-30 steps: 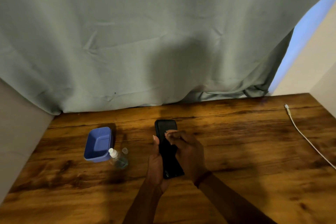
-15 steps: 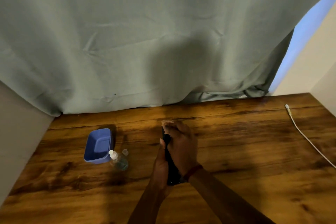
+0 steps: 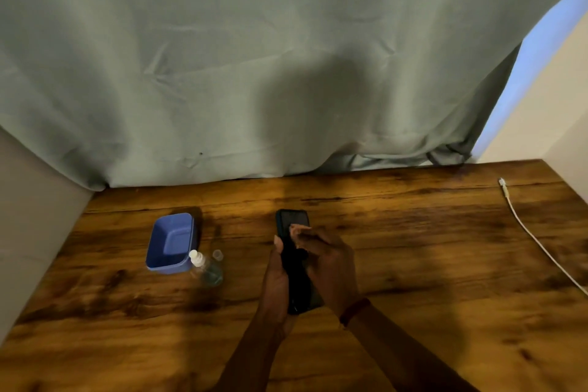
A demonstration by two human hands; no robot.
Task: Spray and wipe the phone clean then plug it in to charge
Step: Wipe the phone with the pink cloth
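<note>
Both hands on the phone (image 3: pixel 292 219) mid-table — left hand (image 3: pixel 277 280) gripping its edge, right hand (image 3: pixel 329 261) fingertips pressed on screen, loosely curled.

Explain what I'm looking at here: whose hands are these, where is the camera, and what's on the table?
No machine: the one camera sits on a person's head, looking down at their bare hands. The left hand holds a dark phone by its edge; the right hand presses its fingers on the screen, perhaps over a dark cloth, though that is hard to tell. On the wooden table lie a blue tub, a clear spray bottle with its cap off beside it, and a white charging cable, unplugged from the phone.
</note>
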